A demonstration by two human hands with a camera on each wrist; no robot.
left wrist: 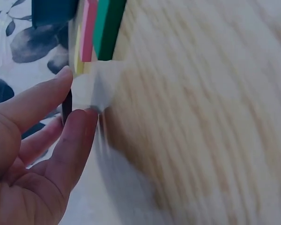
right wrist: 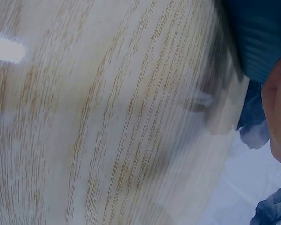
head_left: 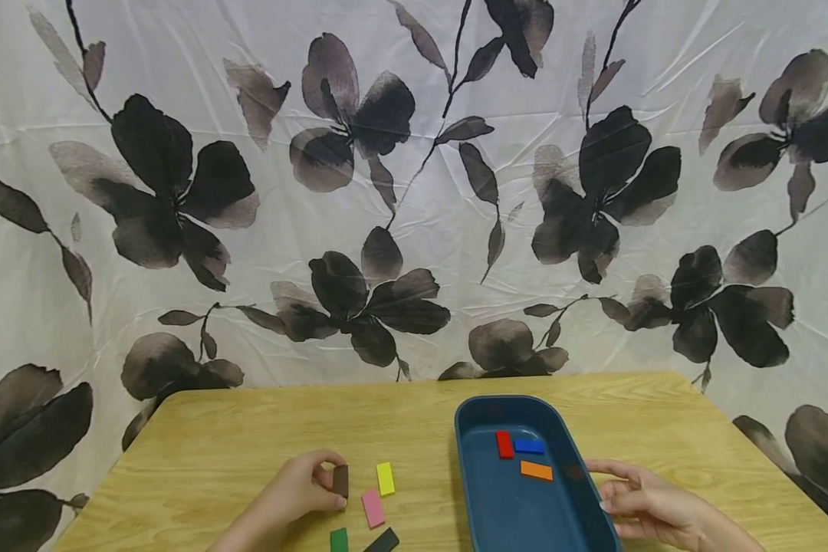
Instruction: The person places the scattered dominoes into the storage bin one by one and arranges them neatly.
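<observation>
My left hand point(head_left: 302, 487) pinches a dark brown block point(head_left: 341, 481) between thumb and fingers, over the left half of the table. In the left wrist view the block point(left wrist: 67, 107) shows as a thin dark edge between the fingertips. Just right of that hand lie a yellow block point(head_left: 385, 478) and a pink block point(head_left: 372, 508). Lower down are a green block point(head_left: 339, 540) and a black block point(head_left: 382, 540). My right hand point(head_left: 652, 507) has its extended fingers against the right side of a dark blue tray point(head_left: 486, 506). Inside it lie a red block point(head_left: 504, 445), a blue block point(head_left: 529, 446) and an orange block point(head_left: 536, 471).
The wooden table point(head_left: 248, 422) carries everything, and its far edge runs along a hanging floral cloth point(head_left: 455, 230). The tray's near end is cut off by the bottom of the head view.
</observation>
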